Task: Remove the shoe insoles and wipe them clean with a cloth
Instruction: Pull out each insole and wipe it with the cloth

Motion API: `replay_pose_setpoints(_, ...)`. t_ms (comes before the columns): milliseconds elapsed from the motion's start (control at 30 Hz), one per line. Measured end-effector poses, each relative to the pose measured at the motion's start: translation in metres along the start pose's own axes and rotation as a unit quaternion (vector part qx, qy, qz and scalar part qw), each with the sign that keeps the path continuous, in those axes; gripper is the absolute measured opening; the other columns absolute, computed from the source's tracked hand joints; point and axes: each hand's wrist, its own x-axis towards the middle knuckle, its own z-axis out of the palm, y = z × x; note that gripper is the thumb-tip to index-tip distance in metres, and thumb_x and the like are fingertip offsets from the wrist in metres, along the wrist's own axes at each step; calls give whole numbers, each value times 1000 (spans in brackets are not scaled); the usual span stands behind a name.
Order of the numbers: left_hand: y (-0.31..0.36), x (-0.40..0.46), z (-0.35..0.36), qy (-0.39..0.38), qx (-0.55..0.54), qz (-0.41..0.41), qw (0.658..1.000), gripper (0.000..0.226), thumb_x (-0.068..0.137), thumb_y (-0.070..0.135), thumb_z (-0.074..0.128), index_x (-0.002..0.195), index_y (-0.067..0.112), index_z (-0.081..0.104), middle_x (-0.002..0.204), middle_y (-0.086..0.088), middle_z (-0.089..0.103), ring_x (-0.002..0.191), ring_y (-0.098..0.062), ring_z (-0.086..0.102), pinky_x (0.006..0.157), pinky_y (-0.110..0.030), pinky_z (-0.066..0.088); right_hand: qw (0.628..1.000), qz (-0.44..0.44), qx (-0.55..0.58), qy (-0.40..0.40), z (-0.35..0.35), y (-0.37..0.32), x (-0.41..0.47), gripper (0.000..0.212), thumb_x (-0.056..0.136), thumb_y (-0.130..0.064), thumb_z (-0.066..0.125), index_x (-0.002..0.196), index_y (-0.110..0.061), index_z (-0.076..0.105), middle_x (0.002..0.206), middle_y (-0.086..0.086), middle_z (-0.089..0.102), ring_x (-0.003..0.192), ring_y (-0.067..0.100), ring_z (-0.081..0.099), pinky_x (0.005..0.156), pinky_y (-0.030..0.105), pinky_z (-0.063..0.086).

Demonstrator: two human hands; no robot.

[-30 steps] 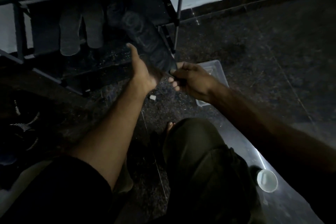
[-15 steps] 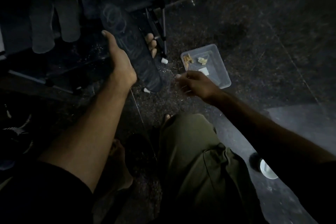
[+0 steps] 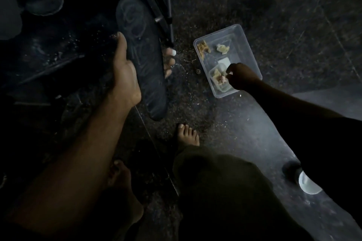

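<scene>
One insole [image 3: 144, 64] is out of its shoe and up off the floor, gripped by the left hand [image 3: 125, 72]: thumb along its near-left edge, fingers [image 3: 168, 62] wrapped round and showing past its right edge. I read its long axis as running away from me, toe end up by the rack leg [image 3: 166, 6], heel end hanging down toward the bare foot [image 3: 188, 135]. Faint swirl marks show on its upper face.

Taking the tub [image 3: 227, 58] as my landmark: it sits on the floor, just right of the insole and clear of it. The right hand [image 3: 242, 76] is over the tub's near corner, fingers curled in a pinch at a pale scrap [image 3: 220, 79] lying in a smaller clear dish inside. I cannot tell whether the pinch has actually closed on that scrap or only touches it; light is poor and the fingertips are in shadow. Other pale scraps [image 3: 203, 48] lie at the tub's far end.

My judgement: the right hand is fetching wiping material, so the coming move turns on carrying it leftward from the tub to the insole. The face to be wiped looks toward me and slightly right, so the right hand is the nearer one to it. A stroke along the long axis, heel to toe, looks the natural path while the left keeps the insole braced.

A white cup [image 3: 309, 186] stands well near-right of the tub, partly behind the right arm.
</scene>
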Motion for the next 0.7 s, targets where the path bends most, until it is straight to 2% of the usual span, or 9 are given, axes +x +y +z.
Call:
replay_pose_setpoints(100, -1, 17, -10, 2, 11, -11, 1000, 87, 91, 73, 10, 108, 11, 69, 109, -16, 63, 99, -31, 59, 88, -39, 46, 998, -7, -22, -50, 13, -3, 25, 30, 94, -13, 50, 122, -8, 60, 123, 18, 55, 114, 34, 54, 92, 35, 42)
replay_pose_setpoints(200, -4, 30, -20, -10, 22, -17, 1000, 85, 92, 72, 12, 112, 10, 66, 113, -16, 61, 101, -31, 58, 87, -40, 45, 994, 12, -15, -106, 33, 2, 51, 37, 88, -17, 54, 125, -17, 58, 128, 15, 55, 114, 30, 54, 91, 31, 44)
replay_pose_setpoints(333, -10, 41, -31, -11, 35, -30, 999, 83, 92, 71, 14, 114, 10, 67, 115, -17, 60, 99, -30, 59, 86, -40, 46, 985, -5, -108, -134, 53, 1, 65, 55, 91, -16, 53, 144, -25, 41, 143, 12, 41, 130, 33, 41, 107, 43, 38)
replay_pose_setpoints(433, -13, 45, -34, -8, 50, -29, 998, 86, 92, 70, 12, 109, 10, 71, 112, -17, 60, 97, -29, 59, 86, -40, 45, 977, -15, -159, -139, 66, 0, 76, 56, 92, -14, 52, 145, -24, 38, 149, 11, 35, 137, 33, 31, 110, 49, 26)
replay_pose_setpoints(567, -13, 46, -35, -4, 48, -39, 998, 87, 92, 71, 11, 108, 11, 72, 113, -16, 60, 98, -29, 60, 89, -40, 45, 977, -10, -171, -123, 67, -5, 79, 46, 90, -13, 54, 136, -16, 48, 141, 12, 44, 131, 32, 38, 110, 47, 25)
replay_pose_setpoints(700, -11, 43, -30, -2, 39, -39, 998, 86, 91, 72, 13, 108, 12, 72, 115, -16, 60, 101, -29, 59, 91, -41, 43, 995, -23, -99, -21, 53, -7, 68, 41, 90, -8, 51, 130, -14, 56, 134, 10, 53, 125, 28, 48, 104, 40, 38)
